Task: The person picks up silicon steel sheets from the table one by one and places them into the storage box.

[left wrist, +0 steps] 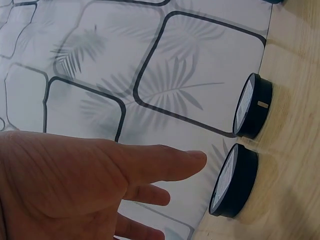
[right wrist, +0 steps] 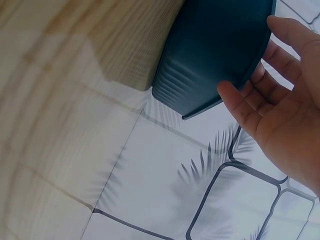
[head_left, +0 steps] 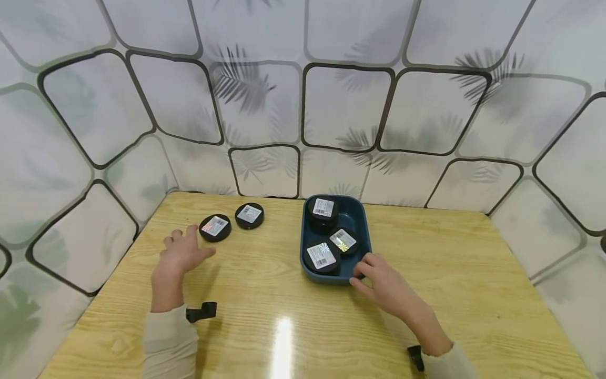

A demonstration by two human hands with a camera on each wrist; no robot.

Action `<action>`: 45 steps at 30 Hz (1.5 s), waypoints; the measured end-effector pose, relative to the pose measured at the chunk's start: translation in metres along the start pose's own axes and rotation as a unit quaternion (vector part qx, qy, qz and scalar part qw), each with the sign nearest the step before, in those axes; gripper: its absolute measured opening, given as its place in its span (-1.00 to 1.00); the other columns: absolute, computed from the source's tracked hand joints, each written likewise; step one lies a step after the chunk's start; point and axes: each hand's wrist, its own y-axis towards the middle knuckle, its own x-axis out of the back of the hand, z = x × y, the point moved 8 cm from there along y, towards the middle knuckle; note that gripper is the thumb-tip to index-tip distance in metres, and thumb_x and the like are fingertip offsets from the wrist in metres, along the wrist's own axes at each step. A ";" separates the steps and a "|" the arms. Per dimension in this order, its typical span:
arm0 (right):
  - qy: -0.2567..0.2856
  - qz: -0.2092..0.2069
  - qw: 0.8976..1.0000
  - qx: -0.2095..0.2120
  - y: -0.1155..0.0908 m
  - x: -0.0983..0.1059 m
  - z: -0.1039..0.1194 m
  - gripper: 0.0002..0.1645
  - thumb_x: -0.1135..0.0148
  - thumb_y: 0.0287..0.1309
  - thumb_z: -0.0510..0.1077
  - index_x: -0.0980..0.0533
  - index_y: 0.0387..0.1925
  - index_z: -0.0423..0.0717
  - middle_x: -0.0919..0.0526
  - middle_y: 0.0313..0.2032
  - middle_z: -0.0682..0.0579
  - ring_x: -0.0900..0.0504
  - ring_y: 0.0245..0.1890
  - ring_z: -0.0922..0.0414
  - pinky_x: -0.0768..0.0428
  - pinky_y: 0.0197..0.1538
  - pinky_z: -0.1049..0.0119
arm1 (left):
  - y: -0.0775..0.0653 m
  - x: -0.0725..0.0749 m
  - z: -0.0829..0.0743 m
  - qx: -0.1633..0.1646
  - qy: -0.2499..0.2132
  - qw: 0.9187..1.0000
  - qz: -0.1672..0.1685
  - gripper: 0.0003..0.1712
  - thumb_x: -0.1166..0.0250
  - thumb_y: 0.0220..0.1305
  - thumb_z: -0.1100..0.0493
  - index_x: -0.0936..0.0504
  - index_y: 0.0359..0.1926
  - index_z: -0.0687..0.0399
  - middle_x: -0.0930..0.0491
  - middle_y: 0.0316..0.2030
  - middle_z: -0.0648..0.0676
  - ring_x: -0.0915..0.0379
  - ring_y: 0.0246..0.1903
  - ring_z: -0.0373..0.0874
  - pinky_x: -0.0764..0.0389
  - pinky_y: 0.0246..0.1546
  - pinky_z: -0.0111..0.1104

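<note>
My left hand [head_left: 181, 255] hovers with spread, relaxed fingers beside a flat round black container [head_left: 215, 228] bearing a white label. A second such container [head_left: 249, 216] lies just behind it to the right; both show edge-on in the left wrist view, apart from the thumb. My right hand [head_left: 389, 288] grips the near right corner of a dark blue tray [head_left: 326, 280], with fingers over the rim and the thumb outside. Inside the tray are more labelled black containers: a taller, stacked-looking one [head_left: 323, 211] at the back left, one [head_left: 322, 256] at the front left and one [head_left: 344, 240] on the right.
The light wooden table [head_left: 450, 295] ends at patterned fabric walls [head_left: 265, 171] behind and at both sides. A black strap mount [head_left: 202, 311] sits at my left wrist, and another [head_left: 416, 358] at my right.
</note>
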 end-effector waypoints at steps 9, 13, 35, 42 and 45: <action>0.001 -0.002 1.000 0.001 0.000 0.000 -0.003 -0.89 -0.41 0.17 -0.10 -0.58 -0.38 0.08 -0.40 -0.35 0.23 -0.35 -0.30 0.27 -0.50 -0.24 0.33 | 0.004 -0.005 0.014 0.024 -0.013 1.000 0.015 0.01 -0.23 0.30 -0.05 0.09 0.45 0.47 0.11 0.27 0.74 0.19 0.26 0.68 -0.16 0.10 0.43; 0.007 0.001 1.000 0.002 0.000 0.000 -0.003 -0.90 -0.40 0.18 -0.10 -0.59 -0.39 0.08 -0.41 -0.35 0.23 -0.36 -0.30 0.27 -0.49 -0.23 0.32 | 0.005 -0.007 0.018 0.030 -0.009 0.999 0.021 0.01 -0.23 0.31 -0.04 0.10 0.45 0.48 0.11 0.26 0.74 0.18 0.25 0.69 -0.18 0.09 0.44; 0.005 0.006 1.000 0.003 0.001 -0.001 -0.002 -0.90 -0.39 0.19 -0.13 -0.58 -0.38 0.07 -0.41 -0.35 0.23 -0.36 -0.30 0.27 -0.49 -0.23 0.31 | 0.011 -0.019 0.030 0.061 -0.014 0.996 0.069 0.03 -0.24 0.33 -0.05 0.14 0.44 0.50 0.13 0.26 0.73 0.12 0.24 0.71 -0.21 0.12 0.43; 0.002 0.008 1.000 0.003 0.001 -0.001 -0.001 -0.90 -0.39 0.19 -0.12 -0.58 -0.37 0.07 -0.40 -0.35 0.22 -0.35 -0.30 0.27 -0.49 -0.23 0.32 | 0.011 -0.021 0.030 0.056 -0.018 0.995 0.079 0.03 -0.24 0.33 -0.06 0.13 0.44 0.49 0.11 0.27 0.72 0.06 0.22 0.70 -0.25 0.09 0.41; 0.000 0.006 1.000 0.002 0.001 -0.001 -0.001 -0.90 -0.39 0.19 -0.12 -0.58 -0.37 0.07 -0.40 -0.35 0.23 -0.36 -0.30 0.27 -0.50 -0.23 0.32 | 0.010 -0.021 0.027 0.051 -0.018 0.995 0.082 0.03 -0.24 0.32 -0.05 0.13 0.44 0.50 0.11 0.27 0.72 0.04 0.21 0.70 -0.25 0.10 0.41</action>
